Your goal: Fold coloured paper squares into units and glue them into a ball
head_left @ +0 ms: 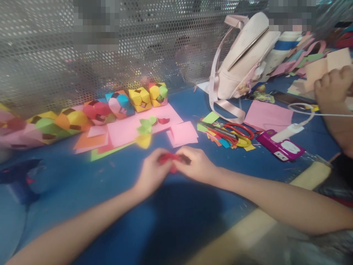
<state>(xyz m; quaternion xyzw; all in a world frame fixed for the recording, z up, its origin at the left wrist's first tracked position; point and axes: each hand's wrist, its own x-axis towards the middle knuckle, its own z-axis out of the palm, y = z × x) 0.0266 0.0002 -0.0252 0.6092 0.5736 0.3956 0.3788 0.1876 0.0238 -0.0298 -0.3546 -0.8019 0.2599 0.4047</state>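
Note:
Between both hands, above the blue table (110, 191), is a small red piece of folded paper (173, 162). My left hand (154, 169) pinches its left side, and the fingers of my right hand (197, 163) are closed on its right side. My fingers and blur hide most of its shape. Just beyond the hands lie green and yellow folded paper pieces (145, 130) and a small red one (163, 120). They rest on or beside pink paper sheets (124, 129). A smaller pink stack (182, 133) sits past my right hand.
Colourful folded-paper balls (102, 112) line a perforated metal panel (138, 48). Scissors (237, 134) lie on paper scraps near a purple power bank (281, 145) with a white cable. A glue gun (20, 180) is at left. Behind are a pale backpack (242, 55) and another person's hand (333, 84).

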